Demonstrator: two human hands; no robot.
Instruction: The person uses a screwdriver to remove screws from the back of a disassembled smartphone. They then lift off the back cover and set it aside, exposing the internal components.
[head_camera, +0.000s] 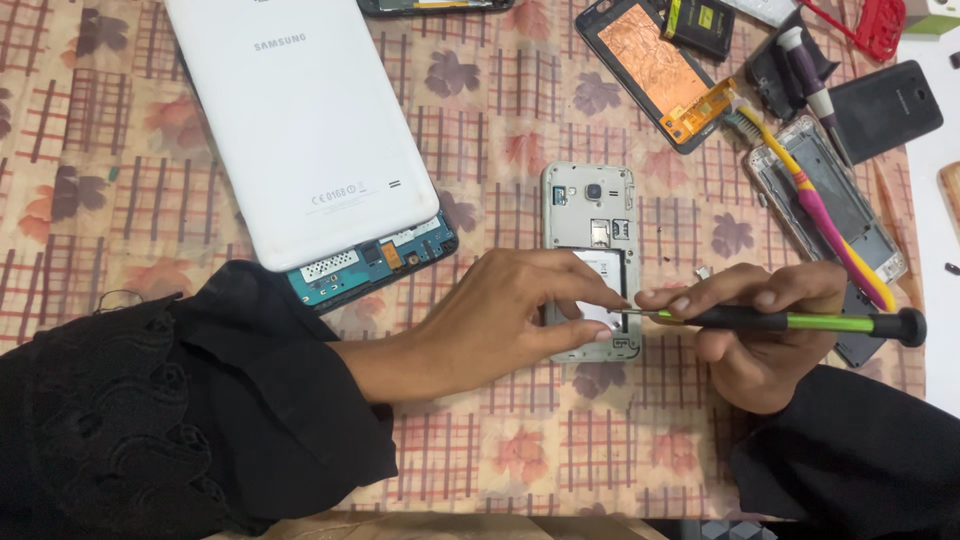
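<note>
On tabletop | left hand pins opened phone: light, rigid, fragile, press edges | right hand grip closed round slim screwdriver

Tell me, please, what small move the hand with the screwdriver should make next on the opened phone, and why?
Probably seat the tip squarely in the screw before turning. The right hand holds the green and black screwdriver almost flat, with its tip at the right edge of the opened phone, while the left hand presses the phone onto the patterned cloth. The screw itself is hidden by the fingers.
</note>
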